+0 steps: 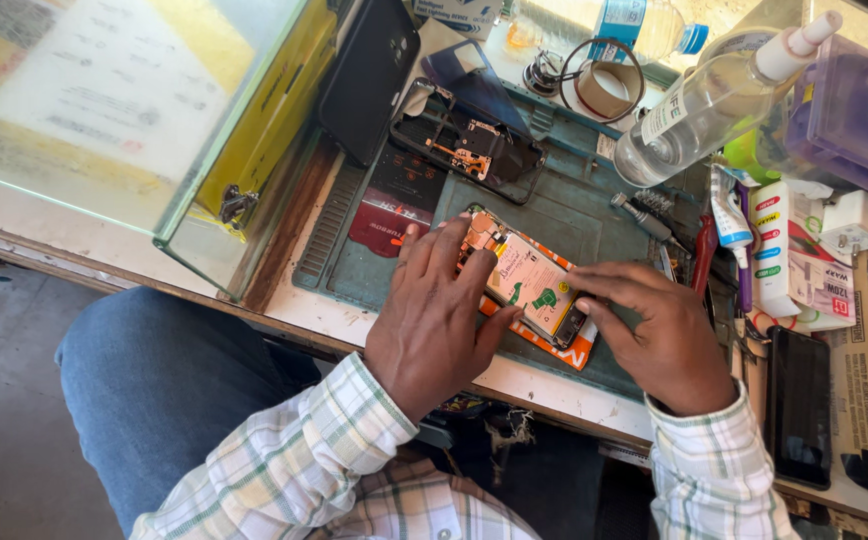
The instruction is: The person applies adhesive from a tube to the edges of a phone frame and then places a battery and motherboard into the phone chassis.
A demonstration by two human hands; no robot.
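Left hand: lies flat, fingers spread, pressing on the near left part of the opened phone; the thumb runs along its near edge. It grasps nothing, only pins the phone down.
Right hand: fingers curled, tips pinched at the phone's near right corner; whether something small sits between them cannot be told.
Phone: back removed, battery and copper-coloured parts showing; it lies tilted on an orange card, which lies on the green mat, in the mat's near middle.
Sleeves: pale checked cloth on both wrists; blue jeans below the left arm.
Frame: a black phone frame with a small board, on the mat's far side, well apart from the hands.
Black case: leans just left of the frame, against the glass box.
Spray bottle: clear, lying tilted at the far right.
Tape roll: beside the bottle, at the far edge.
Dark phone: screen up, right of the right hand, apart from it.
Tubes and packets: heaped between bottle and dark phone.
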